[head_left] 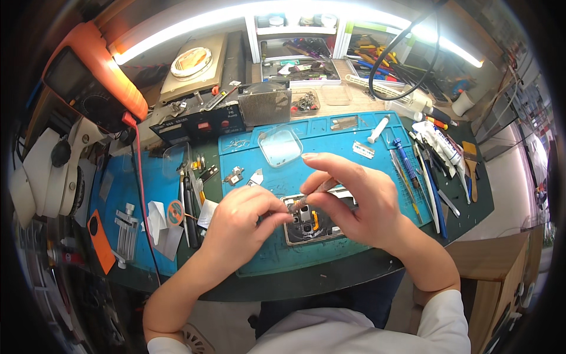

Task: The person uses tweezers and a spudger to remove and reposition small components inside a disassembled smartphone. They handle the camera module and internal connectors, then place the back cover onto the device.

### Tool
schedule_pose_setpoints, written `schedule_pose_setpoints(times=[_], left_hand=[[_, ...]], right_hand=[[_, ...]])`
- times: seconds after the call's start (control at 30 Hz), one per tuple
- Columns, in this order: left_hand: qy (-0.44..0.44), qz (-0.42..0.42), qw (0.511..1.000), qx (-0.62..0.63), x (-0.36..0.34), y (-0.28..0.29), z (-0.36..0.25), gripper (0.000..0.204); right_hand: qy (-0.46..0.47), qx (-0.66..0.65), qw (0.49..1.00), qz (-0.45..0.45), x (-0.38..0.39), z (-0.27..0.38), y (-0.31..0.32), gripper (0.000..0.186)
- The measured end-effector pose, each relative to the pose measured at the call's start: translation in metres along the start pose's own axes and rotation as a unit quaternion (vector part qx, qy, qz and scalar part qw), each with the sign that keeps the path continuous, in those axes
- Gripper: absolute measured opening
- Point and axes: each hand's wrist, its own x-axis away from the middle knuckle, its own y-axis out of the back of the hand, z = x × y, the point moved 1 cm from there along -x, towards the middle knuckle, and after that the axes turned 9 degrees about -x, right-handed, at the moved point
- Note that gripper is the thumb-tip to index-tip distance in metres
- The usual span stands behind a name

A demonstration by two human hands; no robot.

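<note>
An opened smartphone (305, 229) lies on the blue work mat (265, 256), its inner parts and a yellow-orange flex strip showing. Just above its left end, the fingertips of my left hand (244, 215) are pinched together at a tiny part too small to name. My right hand (368, 197) grips a short, slim grey-brown piece (324, 187) between thumb and fingers. Its lower end points toward my left fingertips, and the two hands nearly meet there. My fingers and the right palm cover part of the phone.
Beyond my hands sits a clear plastic tray (280, 146). A white syringe (378, 130), a blue screwdriver (405, 159) and a brush (470, 168) lie to the right. At left are an orange multimeter (88, 82), its red lead (140, 189) and a metal clamp (125, 233).
</note>
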Motion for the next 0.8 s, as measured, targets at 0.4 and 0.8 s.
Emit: schedule_pose_setpoints(times=[0.4,0.8], left_hand=[[-0.015,-0.042,0.999,-0.021,0.039,-0.012,-0.024,0.031],[-0.024,-0.062,0.998,0.011,0.038,-0.018,-0.017,0.028]], right_hand=[[0.064,0.025,0.996,0.058,0.004,0.010,-0.009,0.049],[0.068,0.044,0.993,0.088,0.005,0.007,-0.012,0.048]])
